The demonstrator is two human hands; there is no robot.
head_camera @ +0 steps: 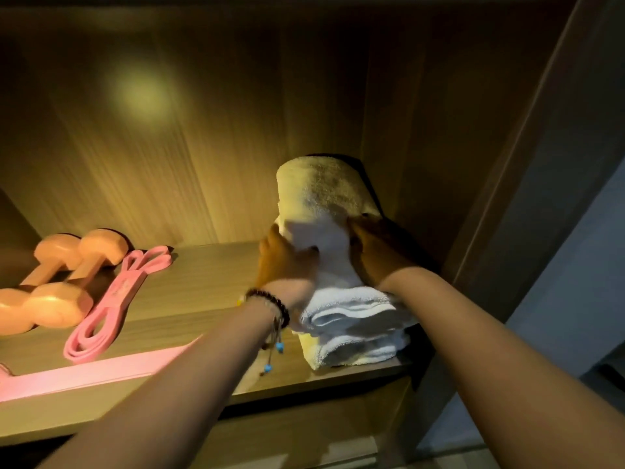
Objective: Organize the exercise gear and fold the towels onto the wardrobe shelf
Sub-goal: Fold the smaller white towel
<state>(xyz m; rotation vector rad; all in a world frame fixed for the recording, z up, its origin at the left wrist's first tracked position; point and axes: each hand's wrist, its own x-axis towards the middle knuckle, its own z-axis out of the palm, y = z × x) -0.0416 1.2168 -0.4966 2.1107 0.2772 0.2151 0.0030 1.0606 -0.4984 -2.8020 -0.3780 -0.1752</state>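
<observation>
**Both hands on the folded towels at the right end of the wardrobe shelf**

Two bare forearms are reaching in from the lower edge of the view toward the shelf (209, 282), a wooden board lit in warm yellow. The left wrist is wearing a dark beaded bracelet (270, 299) with cords and small blue beads dangling from it.

Nearest on the shelf, a flat pink band (101, 370) is lying along the front edge at the left. Just behind it, a pink looped resistance band (111, 299) is lying in a long fold, running from the front toward the back. Beside it, further left, two orange dumbbells (64, 275) are lying side by side, touching each other.

At the right end of the shelf, a stack of white folded towels (351, 319) is sitting close to the wardrobe's side panel (416, 147), its folded edges facing the front. The left hand (284, 262) is pressing against the left side of the stack's top, thumb lying over the cloth, fingers curling round the edge. The right hand (375, 248) is resting on the right side, fingers bending over the towel and gripping it. Between the two hands the top towel is running back and rising in a rounded hump against the rear of the shelf.

Behind everything, the wood-grain back panel (169, 130) is showing a soft round patch of light.
</observation>
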